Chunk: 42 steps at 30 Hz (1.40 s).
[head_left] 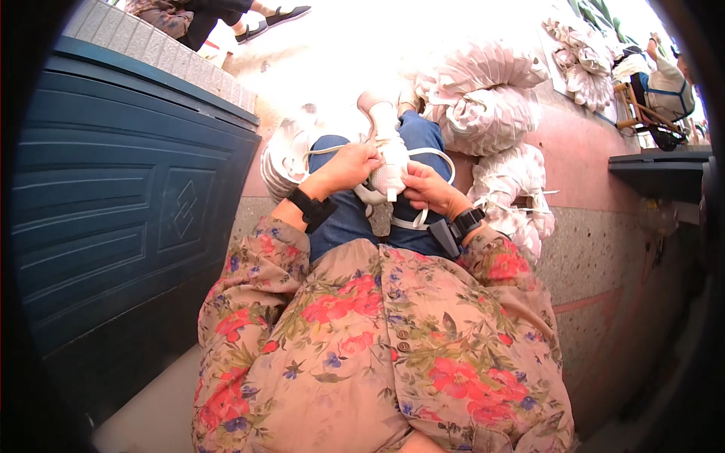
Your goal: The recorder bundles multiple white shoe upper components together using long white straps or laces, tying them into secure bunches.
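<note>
A white shoe (389,155) lies across my lap, its toe toward me and its opening away from me. White shoelace (451,162) loops out on both sides of it over my jeans. My left hand (353,167) is closed at the shoe's left side, fingertips pinching the lace near the eyelets. On the other side, my right hand (432,189) has thumb and fingers pinched together against the shoe's edge, with lace hanging below it. The exact spot under the right fingertips is partly hidden. Dark straps with small devices are around both wrists.
Bundles of white shoe pieces (483,98) are piled to the right, with another bundle (517,196) nearer me. More white pieces (283,155) stack by my left knee. A blue panelled door (113,174) stands at left. Another person's shoe (276,21) shows far left.
</note>
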### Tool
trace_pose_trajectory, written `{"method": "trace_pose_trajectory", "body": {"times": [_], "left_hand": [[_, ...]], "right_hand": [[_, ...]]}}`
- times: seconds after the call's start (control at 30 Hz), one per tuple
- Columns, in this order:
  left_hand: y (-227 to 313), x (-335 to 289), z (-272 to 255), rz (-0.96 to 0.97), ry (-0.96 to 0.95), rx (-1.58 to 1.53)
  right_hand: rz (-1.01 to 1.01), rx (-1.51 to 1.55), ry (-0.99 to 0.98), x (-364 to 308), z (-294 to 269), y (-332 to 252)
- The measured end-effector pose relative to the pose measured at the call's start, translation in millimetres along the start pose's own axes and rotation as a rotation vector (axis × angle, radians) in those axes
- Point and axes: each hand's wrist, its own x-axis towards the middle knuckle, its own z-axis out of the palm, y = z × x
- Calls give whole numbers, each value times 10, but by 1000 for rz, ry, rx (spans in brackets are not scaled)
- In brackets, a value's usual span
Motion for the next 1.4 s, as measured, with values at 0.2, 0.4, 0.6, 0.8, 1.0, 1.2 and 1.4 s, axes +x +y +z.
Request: {"method": "trace_pose_trajectory", "body": {"times": [0.2, 0.4, 0.6, 0.8, 1.0, 1.2, 1.4], "left_hand": [[-11, 55, -83, 161, -68, 114], [-3, 66, -71, 16, -134, 41], [117, 19, 8, -7, -16, 145], [74, 187, 63, -11, 57, 206], [114, 42, -107, -109, 270, -124], [-180, 0, 495, -202, 208, -341], [-343, 28, 538, 375, 358, 529]], "right_hand": [[6, -94, 15, 1, 11, -14], [32, -143, 77, 3, 55, 1], [9, -170, 99, -22, 52, 22], [-34, -151, 104, 16, 56, -59], [-61, -196, 117, 123, 160, -115], [-34, -298, 198, -55, -43, 202], [34, -222, 137, -132, 159, 12]]}}
